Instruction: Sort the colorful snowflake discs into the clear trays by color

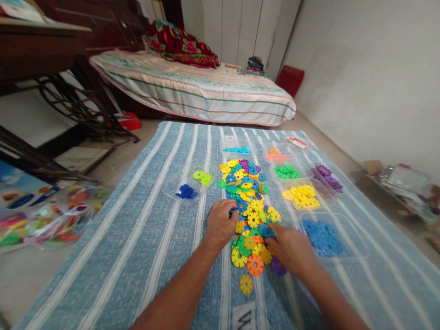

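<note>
A long heap of mixed snowflake discs [253, 219] lies down the middle of the striped cloth. At its left side my left hand [222, 221] is closed, with a dark blue disc [233, 212] between thumb and fingers. On the right of the heap my right hand [290, 246] pinches blue discs [268, 233]; how many cannot be made out. Beside that hand stands a clear tub [357, 245] of blue discs [323, 237]. A loose yellow disc [246, 284] rests nearest to me, below an orange disc [255, 265].
Clear tubs hold yellow [304, 197], green [287, 172], purple [328, 178], orange [276, 156] and light blue discs [239, 150]. The left tub [167, 195] has dark blue and lime discs. Beyond the cloth [137, 220] stand a bed [206, 94] and a sewing-machine table [41, 41].
</note>
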Demonstrator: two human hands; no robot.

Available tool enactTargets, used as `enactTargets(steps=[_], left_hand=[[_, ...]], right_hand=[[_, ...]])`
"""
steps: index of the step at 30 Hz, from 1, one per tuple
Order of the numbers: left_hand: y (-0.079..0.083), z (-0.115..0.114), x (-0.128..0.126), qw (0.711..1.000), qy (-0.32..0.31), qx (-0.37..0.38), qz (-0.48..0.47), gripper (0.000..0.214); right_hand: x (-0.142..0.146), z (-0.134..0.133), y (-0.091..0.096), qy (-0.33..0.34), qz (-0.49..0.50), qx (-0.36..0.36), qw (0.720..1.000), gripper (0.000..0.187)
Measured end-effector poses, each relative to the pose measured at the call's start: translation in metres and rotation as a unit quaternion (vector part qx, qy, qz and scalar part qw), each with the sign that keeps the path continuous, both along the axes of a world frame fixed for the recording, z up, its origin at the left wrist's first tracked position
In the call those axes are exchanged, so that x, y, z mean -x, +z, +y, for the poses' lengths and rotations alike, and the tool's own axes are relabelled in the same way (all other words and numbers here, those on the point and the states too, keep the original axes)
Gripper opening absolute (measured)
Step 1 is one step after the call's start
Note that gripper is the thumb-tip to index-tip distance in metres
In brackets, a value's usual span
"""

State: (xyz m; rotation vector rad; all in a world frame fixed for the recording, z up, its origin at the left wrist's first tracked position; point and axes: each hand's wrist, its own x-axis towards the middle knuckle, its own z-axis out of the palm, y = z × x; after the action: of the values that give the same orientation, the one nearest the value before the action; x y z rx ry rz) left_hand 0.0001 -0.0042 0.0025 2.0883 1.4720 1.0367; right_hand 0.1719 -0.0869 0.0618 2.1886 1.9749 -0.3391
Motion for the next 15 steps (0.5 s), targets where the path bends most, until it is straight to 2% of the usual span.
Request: enactTargets(steps=[8, 15], left_hand=[[0.001, -0.001, 0.001, 1.000, -0.003, 0.004, -0.004, 0.011], [0.000, -0.002, 0.002, 1.000, -0.001, 0.003, -0.014, 0.011]], right_hand=[[0.000, 0.001, 0.006, 0.005, 0.011, -0.022, 1.000, 0.014], [-0.010, 0.008, 0.008, 0.075, 0.028, -0.032, 0.996, 0.014]])
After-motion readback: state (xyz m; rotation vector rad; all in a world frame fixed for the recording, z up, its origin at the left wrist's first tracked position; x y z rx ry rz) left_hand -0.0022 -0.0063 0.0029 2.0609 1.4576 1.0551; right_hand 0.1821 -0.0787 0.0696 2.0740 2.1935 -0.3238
